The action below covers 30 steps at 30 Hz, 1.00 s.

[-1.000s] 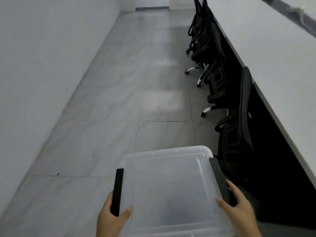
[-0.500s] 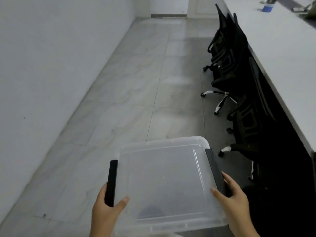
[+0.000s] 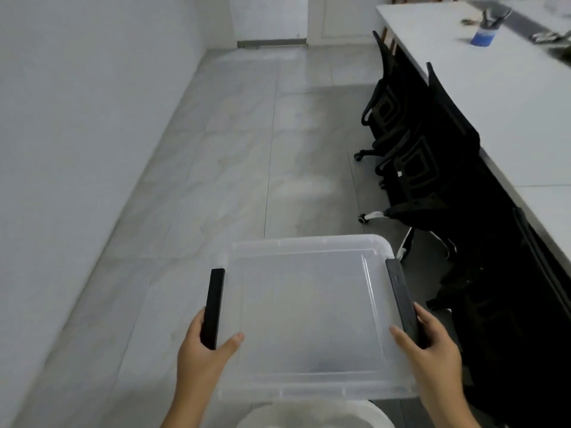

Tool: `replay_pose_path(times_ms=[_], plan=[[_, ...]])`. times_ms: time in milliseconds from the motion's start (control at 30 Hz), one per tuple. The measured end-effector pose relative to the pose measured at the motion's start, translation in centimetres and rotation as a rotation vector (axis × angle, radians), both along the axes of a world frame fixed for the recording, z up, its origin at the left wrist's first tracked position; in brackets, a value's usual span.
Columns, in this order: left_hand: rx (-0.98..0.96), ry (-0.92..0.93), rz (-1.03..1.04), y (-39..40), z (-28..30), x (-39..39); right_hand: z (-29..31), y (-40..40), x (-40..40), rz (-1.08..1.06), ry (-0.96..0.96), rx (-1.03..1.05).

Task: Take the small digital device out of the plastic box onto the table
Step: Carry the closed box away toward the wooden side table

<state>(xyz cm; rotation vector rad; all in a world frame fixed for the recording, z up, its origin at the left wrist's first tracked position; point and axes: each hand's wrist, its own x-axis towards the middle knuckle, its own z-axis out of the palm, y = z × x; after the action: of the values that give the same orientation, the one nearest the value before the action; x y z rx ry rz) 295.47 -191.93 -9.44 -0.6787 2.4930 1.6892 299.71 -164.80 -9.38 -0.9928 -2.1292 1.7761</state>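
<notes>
I hold a translucent plastic box [image 3: 309, 304] with its lid on, out in front of me above the floor. My left hand [image 3: 204, 356] grips the black clip handle on its left side, thumb resting on the lid. My right hand [image 3: 429, 350] grips the black clip handle on the right side. A faint dark shape shows through the lid near the front edge; I cannot tell what it is. The long white table [image 3: 509, 118] runs along the right.
Black office chairs [image 3: 417, 156] are tucked under the table's left edge. A blue cup [image 3: 483, 34] with tools and other small items sit at the table's far end. A white wall runs along the left, grey tiled floor between. A white rounded object [image 3: 309, 415] lies below the box.
My view has swung right and up, bringing more of the table and the blue cup into sight. Both hands keep the same grip on the box handles.
</notes>
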Motion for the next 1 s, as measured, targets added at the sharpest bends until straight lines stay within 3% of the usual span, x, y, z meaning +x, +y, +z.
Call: replay_pose_path(times_ms=[200, 567, 767, 1000], plan=[[0.016, -0.031, -0.049, 5.1, -1.8, -19.3, -1.6, 4.6, -18.2, -0.021, -0.056, -0.01], [0.013, -0.04, -0.03, 12.8, -0.7, -51.0, 1.3, 12.2, -51.0, 0.032, -0.097, 0.014], [0.031, -0.045, -0.075, 15.8, -3.1, -70.8, -1.1, 14.9, -69.5, -0.039, -0.13, 0.052], [0.032, -0.025, -0.186, 20.2, -0.8, -93.5, 0.9, 19.2, -89.6, -0.111, -0.123, 0.059]])
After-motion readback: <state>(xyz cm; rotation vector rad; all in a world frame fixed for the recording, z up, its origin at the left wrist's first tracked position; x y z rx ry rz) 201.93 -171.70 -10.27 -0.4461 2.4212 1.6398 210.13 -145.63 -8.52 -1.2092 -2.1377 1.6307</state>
